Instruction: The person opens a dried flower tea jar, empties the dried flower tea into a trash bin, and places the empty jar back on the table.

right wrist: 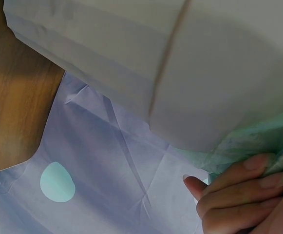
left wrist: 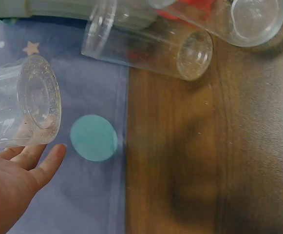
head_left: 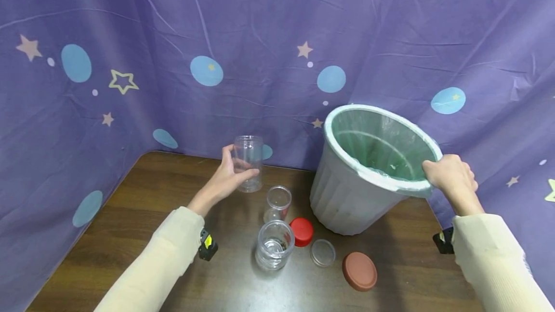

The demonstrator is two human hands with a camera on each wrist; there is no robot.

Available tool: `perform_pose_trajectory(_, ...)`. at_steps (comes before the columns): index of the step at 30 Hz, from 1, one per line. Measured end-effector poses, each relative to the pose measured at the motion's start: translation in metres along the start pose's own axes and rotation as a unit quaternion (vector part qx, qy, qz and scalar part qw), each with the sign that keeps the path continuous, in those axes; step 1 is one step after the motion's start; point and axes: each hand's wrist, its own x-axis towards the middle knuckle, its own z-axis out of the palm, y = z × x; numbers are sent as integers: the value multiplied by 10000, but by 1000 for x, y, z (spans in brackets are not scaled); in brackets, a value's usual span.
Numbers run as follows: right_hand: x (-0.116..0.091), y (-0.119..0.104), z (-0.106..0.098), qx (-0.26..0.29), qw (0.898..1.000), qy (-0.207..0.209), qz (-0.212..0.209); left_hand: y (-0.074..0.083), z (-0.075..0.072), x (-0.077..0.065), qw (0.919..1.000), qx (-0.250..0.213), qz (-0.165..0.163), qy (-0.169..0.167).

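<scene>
My left hand (head_left: pixel 225 175) grips a tall clear plastic jar (head_left: pixel 249 155), thumb on one side and fingers on the other. In the left wrist view the base of this jar (left wrist: pixel 39 100) shows, raised off the table and without a visible lid. My right hand (head_left: pixel 453 175) grips the rim of a grey trash bin (head_left: pixel 342 199), fingers curled over the edge. The bin leans, its mouth turned toward me, with a green liner bag (head_left: pixel 375 143) folded over the rim. Right of the left hand stand a slim clear jar (head_left: pixel 278 201) and a wider clear jar (head_left: pixel 274 249).
Between the jars and the bin lie a red lid (head_left: pixel 301 231), a clear lid (head_left: pixel 323 253) and a reddish-brown lid (head_left: pixel 360 271). They lie on a wooden table (head_left: pixel 151 191). A purple curtain (head_left: pixel 269 28) hangs behind and at both sides.
</scene>
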Motion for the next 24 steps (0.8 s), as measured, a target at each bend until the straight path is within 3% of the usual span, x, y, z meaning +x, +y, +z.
perform_pose_trajectory(16,2,0,1,36,10000,22,37,-41,3,1,9985,436,-317,52)
perform_pose_trajectory(24,1,1,1,75,10000,41,-26,-61,6,0,9969,378,-581,367)
